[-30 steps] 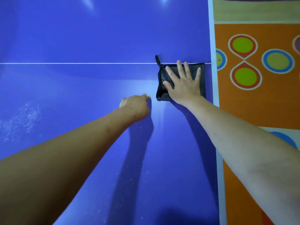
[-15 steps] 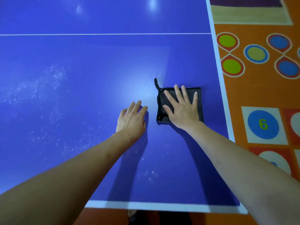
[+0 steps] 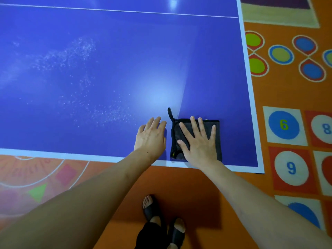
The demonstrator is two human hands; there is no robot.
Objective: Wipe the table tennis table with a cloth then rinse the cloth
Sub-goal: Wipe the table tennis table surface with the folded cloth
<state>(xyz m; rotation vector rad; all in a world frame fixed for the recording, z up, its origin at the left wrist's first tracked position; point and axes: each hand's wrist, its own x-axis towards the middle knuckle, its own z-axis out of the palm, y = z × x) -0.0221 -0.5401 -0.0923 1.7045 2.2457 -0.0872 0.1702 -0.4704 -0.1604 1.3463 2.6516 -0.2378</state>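
Dark grey cloth (image 3: 195, 139) lies flat near the table's (image 3: 107, 78) near right corner, at about five o'clock on the blue top. Right hand (image 3: 198, 141) presses it with fingers straight and spread, palm down, gripping nothing. Left hand (image 3: 150, 135) rests flat on bare blue just beside the cloth at its nine o'clock, fingers straight and together. White specks (image 3: 75, 56) dust the surface toward ten o'clock.
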